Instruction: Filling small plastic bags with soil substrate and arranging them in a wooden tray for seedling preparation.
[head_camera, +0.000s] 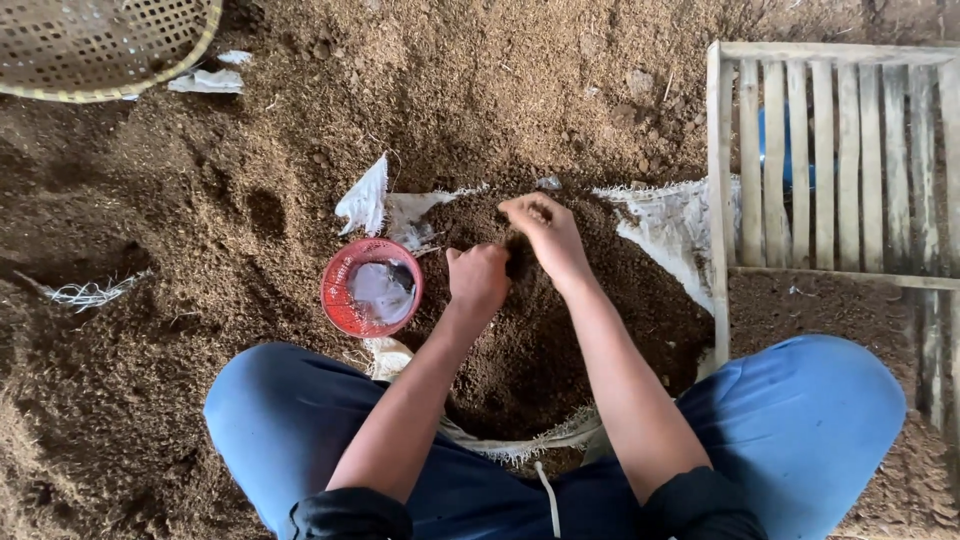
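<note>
Squatting person's left hand (478, 280) curled closed and right hand (540, 228) pinching dark soil (560, 330) heaped in an open woven sack (670, 225) between the knees; risk: crumbs dropping past the red basket (345, 300) just beside.

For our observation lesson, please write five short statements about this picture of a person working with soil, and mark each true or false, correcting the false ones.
1. Both the left hand and the right hand are in the dark brown soil heaped on an opened white woven sack. True.
2. The small round red plastic basket lies to the person's right. False: it lies to the left, beside the left hand.
3. A slatted wooden crate stands at the right. True.
4. The round red basket is full of soil. False: it holds something pale, like plastic.
5. A large woven bamboo basket shows in the upper left corner. True.
</note>
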